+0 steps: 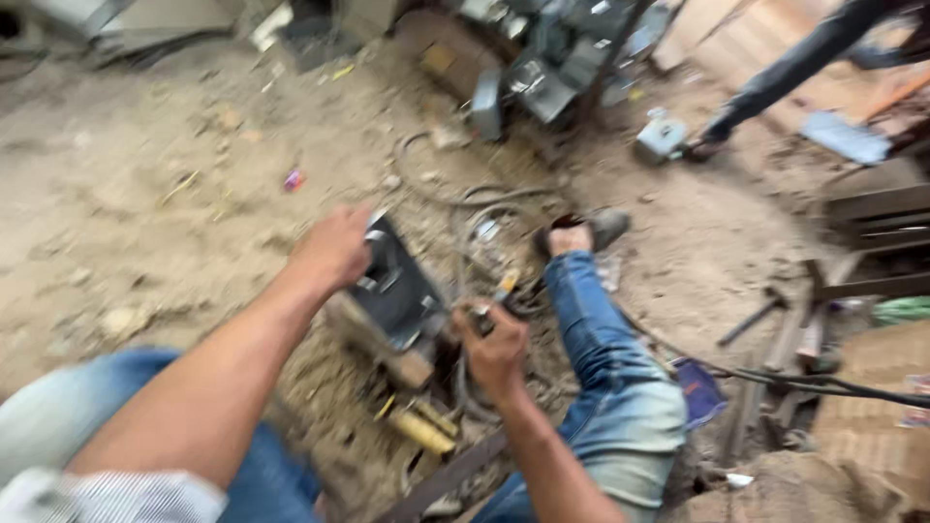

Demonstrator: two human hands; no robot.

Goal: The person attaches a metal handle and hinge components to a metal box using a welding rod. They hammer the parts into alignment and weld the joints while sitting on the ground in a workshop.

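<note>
gripping a dark metal box (397, 291) with the left hand (332, 249), right hand (494, 351) fisted round a small tool (505, 288) on dirt ground (145, 194).

Left hand (334, 247) gripping dark metal part (395, 291) — right hand (496, 351) on a tool (481, 318), dirt floor (145, 194)

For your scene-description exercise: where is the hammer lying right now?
In the head view the hammer lies on the dirt ground at the right, beyond the person's bent jeans-clad leg and beside some dark metal bars.
</note>
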